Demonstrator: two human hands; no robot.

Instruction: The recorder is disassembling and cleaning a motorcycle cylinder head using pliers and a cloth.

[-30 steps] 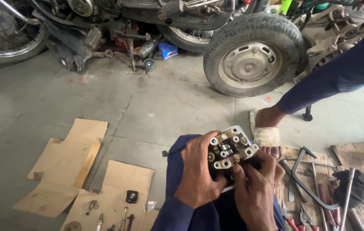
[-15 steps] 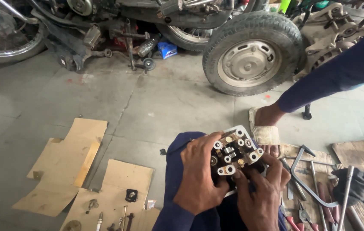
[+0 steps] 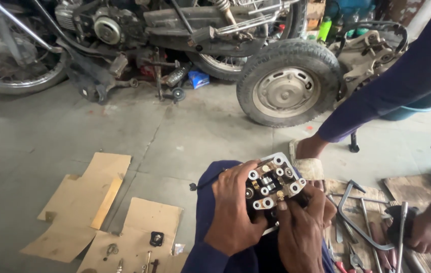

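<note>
Two motorcycles are taking up the far side of the concrete floor (image 3: pixel 139 136): a stripped motorcycle (image 3: pixel 124 30) is standing at the back, and a thick scooter wheel (image 3: pixel 289 83) is resting on the ground to its right. Between them and the person, open grey floor is lying free across the left and middle. Flattened cardboard sheets (image 3: pixel 99 202) are lying at lower left with small parts scattered on them. A co-worker's dark blue sleeve (image 3: pixel 392 86) is reaching in from the upper right, that person's foot resting on a sandal (image 3: pixel 306 162) just behind the work. At right, hand tools (image 3: pixel 357 222), a hacksaw frame among them, are lying spread on a board, and another person's hand (image 3: pixel 425 232) is gripping a black-handled tool there.

Low in the middle, the person is holding a metal cylinder head (image 3: pixel 271 184) over their lap, tilted toward the camera. Their left hand (image 3: pixel 233 212) is curling around its left side, fingers wrapped and closed on the casting. Their right hand (image 3: pixel 301 227) is gripping it from below and right, fingers bent together, with the thumb pressing on its lower face. The tools are lying just beside the right hand.
</note>
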